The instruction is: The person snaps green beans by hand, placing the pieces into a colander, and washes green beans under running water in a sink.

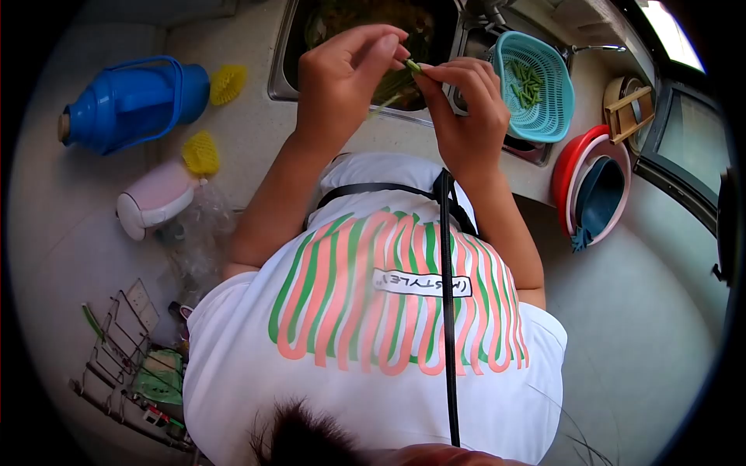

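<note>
My left hand and my right hand meet over the sink, fingertips close together. Between them is a slim green bean, pinched by the thumb and fingers of both hands. A pale green length trails below my left hand, blurred. Beneath my hands, the sink basin contains more long green vegetables and something brownish, partly hidden by my hands. To the right of my right hand, a turquoise colander holds several short green bean pieces.
On the left lie a blue thermos flask, yellow scrubbers and a pink-and-white container. Red and pink basins with a dark cloth stand at right, near a window frame. The faucet is behind the sink.
</note>
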